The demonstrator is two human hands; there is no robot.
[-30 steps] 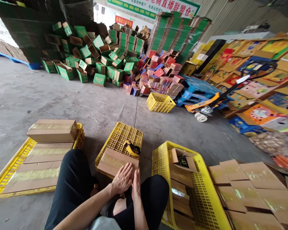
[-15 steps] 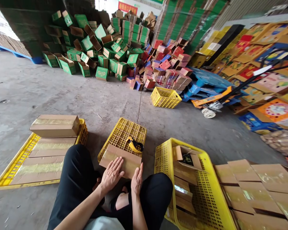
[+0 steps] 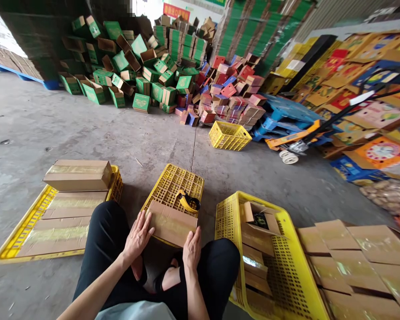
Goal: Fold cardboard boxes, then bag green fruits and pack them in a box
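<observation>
A long cardboard box (image 3: 172,223) with clear tape along its top lies on the upturned yellow crate (image 3: 173,181) in front of me. My left hand (image 3: 139,235) grips the box's left end, fingers close together at the corner. At the opposite end my right hand (image 3: 191,247) presses in, so the box is held between both palms. Just beyond the box, a yellow and black tape dispenser (image 3: 188,201) rests on the crate.
On my left, taped boxes (image 3: 76,174) sit on a yellow crate (image 3: 6,249). To my right stands a yellow crate (image 3: 286,266) with boxes inside, one open (image 3: 262,220), beside more taped boxes (image 3: 356,262). Farther off are a pallet jack (image 3: 296,144) and a small yellow crate (image 3: 230,136).
My left hand has slid left from the box's top to its left end. The right hand stays at the right end, and the box has shifted slightly.
</observation>
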